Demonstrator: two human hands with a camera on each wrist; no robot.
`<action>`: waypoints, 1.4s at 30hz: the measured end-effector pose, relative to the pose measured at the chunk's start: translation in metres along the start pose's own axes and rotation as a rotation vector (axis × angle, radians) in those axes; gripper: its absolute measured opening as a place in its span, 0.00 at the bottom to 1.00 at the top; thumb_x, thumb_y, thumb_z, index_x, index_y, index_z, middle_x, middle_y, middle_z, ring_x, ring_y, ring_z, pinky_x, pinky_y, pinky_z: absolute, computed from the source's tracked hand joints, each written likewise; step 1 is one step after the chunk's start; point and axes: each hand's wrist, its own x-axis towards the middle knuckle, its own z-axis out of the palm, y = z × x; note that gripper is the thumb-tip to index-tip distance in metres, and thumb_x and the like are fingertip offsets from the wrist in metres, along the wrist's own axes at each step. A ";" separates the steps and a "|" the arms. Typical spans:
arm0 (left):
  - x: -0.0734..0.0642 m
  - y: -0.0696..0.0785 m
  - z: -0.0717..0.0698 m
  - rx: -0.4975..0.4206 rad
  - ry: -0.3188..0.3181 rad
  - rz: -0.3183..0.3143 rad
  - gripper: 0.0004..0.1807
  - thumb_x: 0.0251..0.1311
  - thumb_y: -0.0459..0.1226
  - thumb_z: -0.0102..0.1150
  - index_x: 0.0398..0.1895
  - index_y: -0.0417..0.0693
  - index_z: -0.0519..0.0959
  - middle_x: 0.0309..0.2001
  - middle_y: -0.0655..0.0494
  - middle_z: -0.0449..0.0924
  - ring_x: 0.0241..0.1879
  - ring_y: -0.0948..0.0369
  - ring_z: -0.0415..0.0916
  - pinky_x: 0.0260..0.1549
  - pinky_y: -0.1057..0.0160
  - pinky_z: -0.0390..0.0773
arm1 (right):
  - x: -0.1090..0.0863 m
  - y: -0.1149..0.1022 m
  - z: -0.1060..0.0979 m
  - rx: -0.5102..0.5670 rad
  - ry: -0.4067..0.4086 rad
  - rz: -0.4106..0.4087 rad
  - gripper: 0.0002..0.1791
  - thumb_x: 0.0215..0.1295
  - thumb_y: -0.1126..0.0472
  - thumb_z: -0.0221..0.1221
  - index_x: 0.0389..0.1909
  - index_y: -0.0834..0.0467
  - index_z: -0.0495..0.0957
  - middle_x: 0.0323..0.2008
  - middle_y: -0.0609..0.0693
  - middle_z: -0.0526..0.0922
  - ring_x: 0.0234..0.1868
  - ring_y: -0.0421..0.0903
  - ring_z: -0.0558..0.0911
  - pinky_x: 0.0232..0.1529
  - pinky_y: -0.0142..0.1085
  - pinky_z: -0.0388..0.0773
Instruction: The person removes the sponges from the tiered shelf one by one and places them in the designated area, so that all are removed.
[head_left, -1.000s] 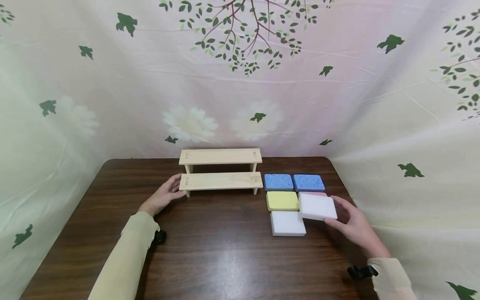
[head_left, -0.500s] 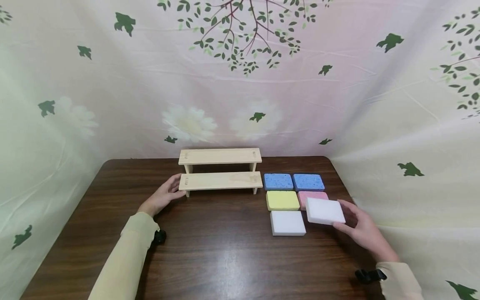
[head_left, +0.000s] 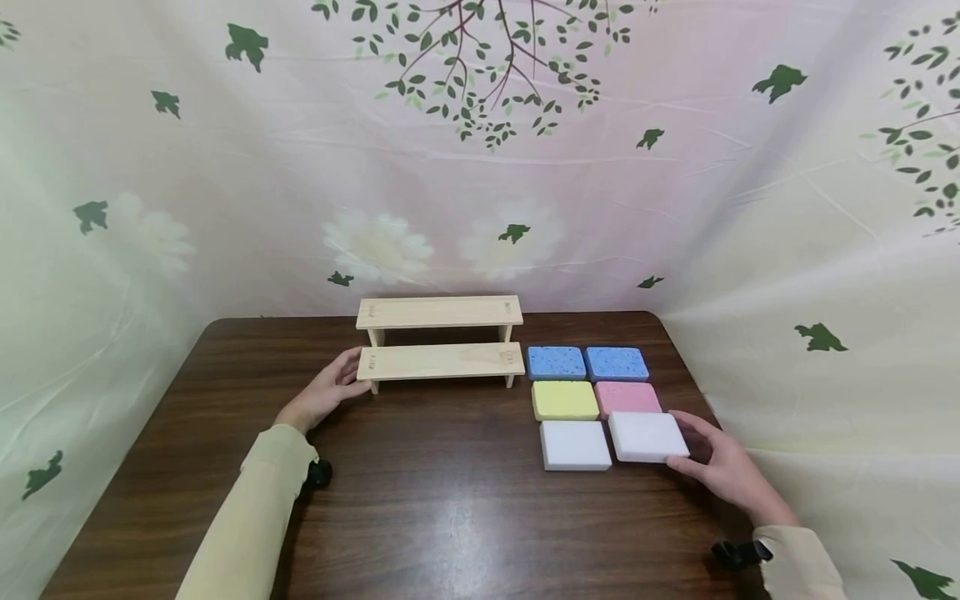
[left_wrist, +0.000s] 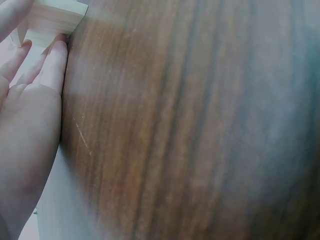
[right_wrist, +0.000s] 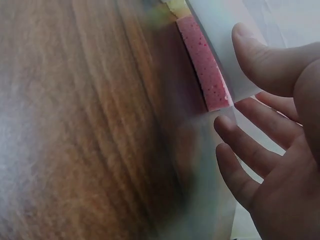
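In the head view my right hand [head_left: 731, 471] pinches the right end of a white sponge block [head_left: 647, 437] between thumb and fingers. The block is just in front of a pink sponge [head_left: 628, 399]; whether it touches the table is unclear. To its left lies another white block [head_left: 575, 446], a narrow gap apart. My left hand [head_left: 326, 392] holds the left end of a two-step wooden stand [head_left: 441, 362], thumb at the front and fingers along the side. The left wrist view shows those fingers [left_wrist: 54, 65] against the wood; part of the grip is cut off.
Behind the white blocks are a yellow sponge [head_left: 565, 401] and two blue sponges, a left one [head_left: 556, 364] and a right one [head_left: 617, 365], close to the stand's right end. The brown wood-grain table [head_left: 450, 500] meets printed cloth [head_left: 442, 167] at its back and right edges.
My right hand first carried the white block rightward, then brought it nearer and slightly left, beside the other white one, uncovering the pink sponge. The left hand and stand look unmoved.
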 end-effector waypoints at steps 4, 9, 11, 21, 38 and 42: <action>-0.001 0.001 0.000 0.006 0.000 -0.013 0.48 0.74 0.39 0.64 0.86 0.47 0.44 0.83 0.38 0.50 0.82 0.39 0.43 0.78 0.38 0.50 | -0.001 0.006 0.004 0.014 0.000 -0.035 0.42 0.58 0.60 0.78 0.72 0.65 0.71 0.59 0.65 0.83 0.50 0.27 0.79 0.46 0.21 0.76; 0.000 0.001 0.000 0.011 -0.002 -0.009 0.48 0.74 0.39 0.64 0.86 0.46 0.44 0.82 0.37 0.50 0.82 0.38 0.43 0.78 0.37 0.50 | -0.001 0.009 0.005 0.010 -0.006 -0.035 0.42 0.58 0.59 0.78 0.71 0.64 0.72 0.58 0.64 0.83 0.49 0.28 0.80 0.45 0.22 0.77; 0.000 0.001 0.001 0.010 -0.006 -0.001 0.48 0.74 0.38 0.64 0.86 0.45 0.44 0.82 0.36 0.50 0.82 0.38 0.43 0.78 0.37 0.50 | -0.001 0.010 0.005 0.005 -0.017 -0.017 0.42 0.59 0.58 0.78 0.71 0.64 0.71 0.59 0.64 0.83 0.49 0.30 0.80 0.46 0.24 0.79; -0.001 0.002 0.001 -0.008 -0.006 0.006 0.45 0.75 0.35 0.62 0.85 0.45 0.46 0.82 0.35 0.52 0.82 0.38 0.44 0.78 0.38 0.50 | -0.001 0.010 0.007 -0.043 -0.075 0.033 0.43 0.60 0.53 0.77 0.73 0.62 0.71 0.58 0.61 0.83 0.51 0.41 0.80 0.47 0.34 0.82; 0.000 0.000 0.001 0.003 -0.011 0.003 0.46 0.74 0.36 0.63 0.86 0.46 0.45 0.82 0.35 0.51 0.82 0.37 0.43 0.78 0.37 0.50 | -0.001 0.010 0.008 -0.062 -0.106 0.062 0.47 0.58 0.51 0.79 0.74 0.63 0.68 0.63 0.65 0.79 0.58 0.60 0.81 0.49 0.41 0.82; 0.000 -0.001 0.000 -0.001 -0.007 0.005 0.46 0.74 0.36 0.63 0.86 0.46 0.46 0.82 0.36 0.51 0.82 0.37 0.43 0.78 0.37 0.49 | -0.001 0.011 0.009 -0.076 -0.096 0.049 0.48 0.57 0.51 0.79 0.74 0.63 0.68 0.63 0.65 0.80 0.58 0.60 0.81 0.49 0.41 0.82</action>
